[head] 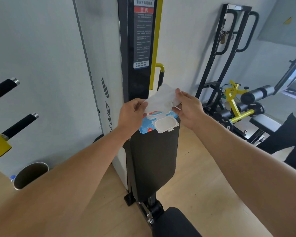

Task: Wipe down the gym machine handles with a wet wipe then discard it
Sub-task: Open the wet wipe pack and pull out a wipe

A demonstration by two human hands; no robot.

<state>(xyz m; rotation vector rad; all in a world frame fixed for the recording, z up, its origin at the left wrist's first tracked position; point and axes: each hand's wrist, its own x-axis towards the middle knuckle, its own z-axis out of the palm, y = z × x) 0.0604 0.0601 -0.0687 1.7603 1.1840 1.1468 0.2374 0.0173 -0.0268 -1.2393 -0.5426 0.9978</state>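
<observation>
Between the hands, the wipe (161, 100) is stretched just above the pack (148, 128) on the pad (154, 159). The left hand (131, 113) pinches one edge, the right hand (189, 110) the other. Best to spread it flat before reaching for the handles (19, 125) off to the left.

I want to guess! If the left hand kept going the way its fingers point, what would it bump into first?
Probably the right hand. The left hand points rightward along the wet wipe both pinch, though depth is hard to judge.
</observation>
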